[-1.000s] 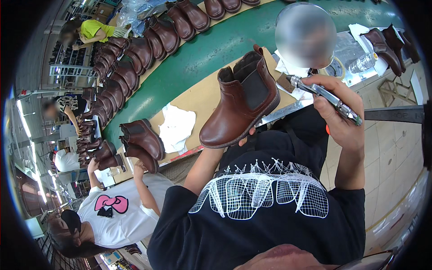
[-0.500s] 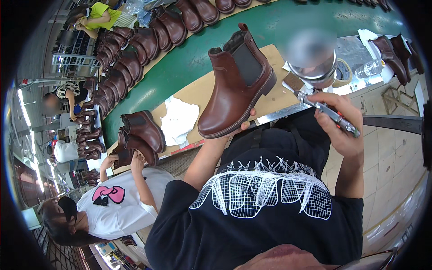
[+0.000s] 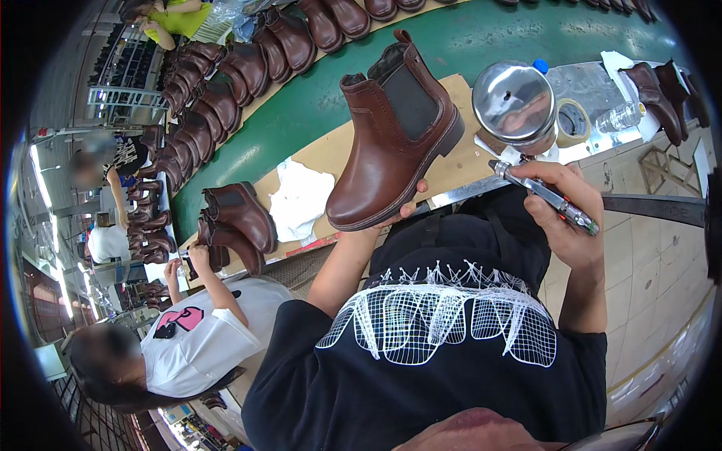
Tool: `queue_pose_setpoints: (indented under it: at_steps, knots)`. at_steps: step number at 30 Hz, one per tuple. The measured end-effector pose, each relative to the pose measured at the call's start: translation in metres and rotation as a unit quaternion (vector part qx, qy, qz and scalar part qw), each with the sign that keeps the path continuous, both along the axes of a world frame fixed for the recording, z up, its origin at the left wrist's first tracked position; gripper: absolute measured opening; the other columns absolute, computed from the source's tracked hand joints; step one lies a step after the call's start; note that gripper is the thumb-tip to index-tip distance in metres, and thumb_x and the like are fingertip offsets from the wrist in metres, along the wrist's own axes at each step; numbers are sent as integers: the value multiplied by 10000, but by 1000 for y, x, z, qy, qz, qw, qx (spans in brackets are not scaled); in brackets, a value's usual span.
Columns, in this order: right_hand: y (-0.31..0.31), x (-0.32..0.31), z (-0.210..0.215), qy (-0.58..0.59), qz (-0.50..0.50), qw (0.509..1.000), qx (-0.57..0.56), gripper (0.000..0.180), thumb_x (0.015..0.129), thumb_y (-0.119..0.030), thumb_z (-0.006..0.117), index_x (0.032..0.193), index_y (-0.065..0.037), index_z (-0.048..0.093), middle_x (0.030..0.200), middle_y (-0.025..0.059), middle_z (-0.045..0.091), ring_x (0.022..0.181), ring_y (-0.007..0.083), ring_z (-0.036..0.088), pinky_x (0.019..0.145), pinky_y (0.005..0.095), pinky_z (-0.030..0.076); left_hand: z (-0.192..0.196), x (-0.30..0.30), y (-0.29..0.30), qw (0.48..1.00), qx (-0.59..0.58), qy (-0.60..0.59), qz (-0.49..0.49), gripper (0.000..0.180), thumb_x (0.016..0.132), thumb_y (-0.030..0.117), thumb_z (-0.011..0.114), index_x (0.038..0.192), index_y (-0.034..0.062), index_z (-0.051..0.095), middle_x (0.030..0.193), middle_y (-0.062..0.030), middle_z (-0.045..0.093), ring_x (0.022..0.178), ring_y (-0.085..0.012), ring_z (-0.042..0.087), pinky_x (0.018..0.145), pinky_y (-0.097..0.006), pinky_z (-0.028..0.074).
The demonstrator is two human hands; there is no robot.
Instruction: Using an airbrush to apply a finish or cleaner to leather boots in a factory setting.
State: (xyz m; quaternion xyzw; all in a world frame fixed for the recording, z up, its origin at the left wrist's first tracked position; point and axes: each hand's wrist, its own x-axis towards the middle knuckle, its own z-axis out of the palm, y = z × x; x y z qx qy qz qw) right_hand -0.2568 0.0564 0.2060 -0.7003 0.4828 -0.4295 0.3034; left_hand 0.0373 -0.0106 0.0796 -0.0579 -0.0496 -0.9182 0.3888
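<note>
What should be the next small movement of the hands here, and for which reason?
Probably bring the metal spray tool in the right hand toward the brown boot. The left hand holds the boot up from under its sole, side facing the person, while the tool's tip points at the boot but stands clearly apart from it.

The person wears a black short-sleeved T-shirt [image 3: 421,376] with a round neck. Across its chest runs a white print [image 3: 440,323] of fine crossing lines, a wire mesh drawn into bulging, rounded blocks set side by side, with small spiky peaks along the far edge. The sleeves end above the elbows, so both forearms are bare. The left hand [image 3: 410,207] and the right hand [image 3: 568,218] are bare too, with no glove, ring or watch that can be made out.
</note>
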Motion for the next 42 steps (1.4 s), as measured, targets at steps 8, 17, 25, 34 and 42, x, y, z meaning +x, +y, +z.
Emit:
queue_pose_setpoints:
  at_steps: [8, 17, 25, 34, 42]
  knots:
    - [-5, 2, 1, -1, -2, 1000, -3, 271, 807, -146, 767, 1062, -69, 715, 907, 35, 715, 768, 158, 609, 761, 284, 387, -12, 0, -2, 1000, -20, 6, 15, 656, 967, 413, 557, 1474, 59, 336, 1398, -285, 417, 1114, -519, 549, 642, -545, 616]
    - [-4, -9, -5, -97, -49, 992, 60, 268, 872, -89, 691, 1131, -22, 692, 926, 48, 692, 826, 132, 596, 768, 267, 453, -10, 2, 0, 998, -38, -60, 1, 844, 915, 474, 595, 1538, 49, 215, 1458, -348, 368, 1222, -510, 535, 1005, -528, 512]
    - [-5, -8, 0, -122, -28, 990, 67, 269, 904, -128, 684, 1148, -13, 684, 926, 41, 674, 832, 116, 588, 781, 257, 448, -17, 2, 3, 977, 0, -194, 91, 789, 881, 398, 601, 1501, 22, 291, 1437, -266, 454, 1288, -511, 475, 1060, -558, 457]
    - [-16, 3, 9, -68, -1, 998, 7, 279, 885, -129, 700, 1135, -7, 682, 997, 58, 703, 829, 129, 587, 776, 264, 451, -19, -4, 7, 985, 5, -162, 66, 820, 861, 395, 656, 1508, 47, 291, 1421, -270, 462, 1253, -505, 511, 1052, -549, 468]
    - [-9, 12, 13, -111, -27, 993, -8, 242, 855, -116, 726, 1080, -28, 713, 954, 71, 705, 798, 139, 581, 751, 273, 439, -22, -3, 13, 931, -3, -312, 189, 799, 826, 168, 706, 1515, 118, 305, 1407, -102, 511, 1299, -282, 522, 1082, -485, 460]
